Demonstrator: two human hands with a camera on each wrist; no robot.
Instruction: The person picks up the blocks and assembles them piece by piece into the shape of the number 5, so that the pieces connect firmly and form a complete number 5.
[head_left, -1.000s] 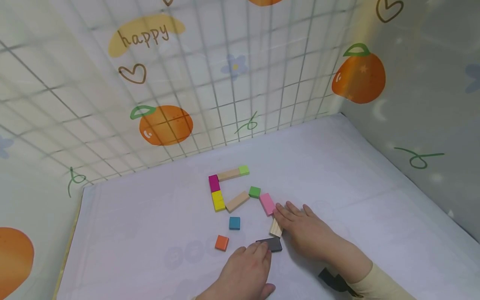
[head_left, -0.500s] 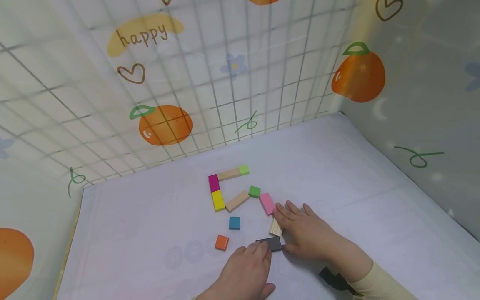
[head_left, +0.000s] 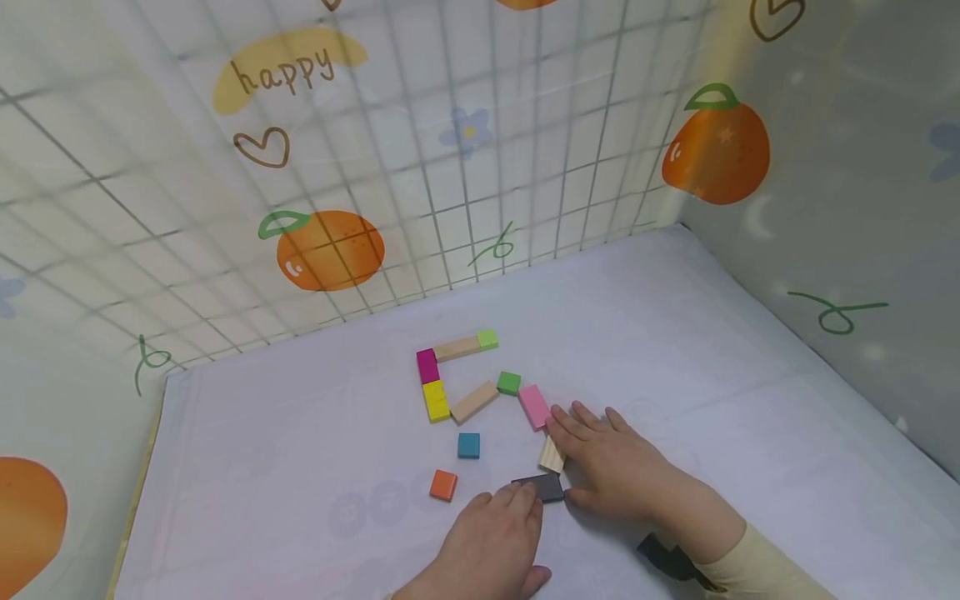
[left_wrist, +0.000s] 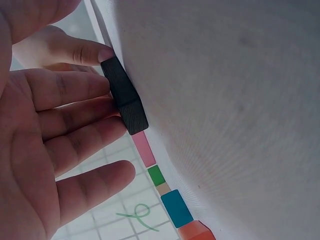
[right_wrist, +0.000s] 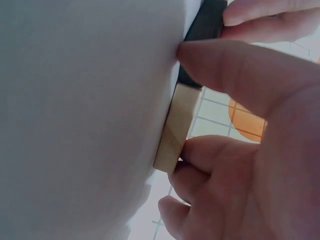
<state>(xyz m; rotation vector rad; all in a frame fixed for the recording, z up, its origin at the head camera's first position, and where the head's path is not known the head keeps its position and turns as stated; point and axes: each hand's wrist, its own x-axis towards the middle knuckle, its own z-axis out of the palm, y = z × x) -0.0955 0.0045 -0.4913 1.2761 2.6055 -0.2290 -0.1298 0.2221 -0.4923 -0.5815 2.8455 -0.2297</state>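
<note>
My left hand (head_left: 491,542) rests its fingertips on the top of a black block (head_left: 549,487); in the left wrist view its fingers (left_wrist: 75,90) are fairly straight against that block (left_wrist: 129,97), the thumb apart from it. With its fingers, my right hand (head_left: 618,467) touches a plain wooden block (head_left: 552,457), which is partly covered. The right thumb (right_wrist: 210,60) lies against the black block's right end. That wooden block meets the black one (right_wrist: 205,25) at an angle. A pink block (head_left: 535,407) lies just beyond the right fingertips.
A bent line of blocks runs on: green (head_left: 508,383), wooden (head_left: 475,403), yellow (head_left: 436,402), magenta (head_left: 427,366), another wooden (head_left: 457,348), light green (head_left: 487,339). Blue (head_left: 468,446) and orange (head_left: 443,485) blocks lie separately. Patterned walls (head_left: 525,192) border the white surface (head_left: 300,467).
The right thumb, hidden one second ago, shows at the black block's right end from half a second ago on. The left hand and the blocks look unmoved.
</note>
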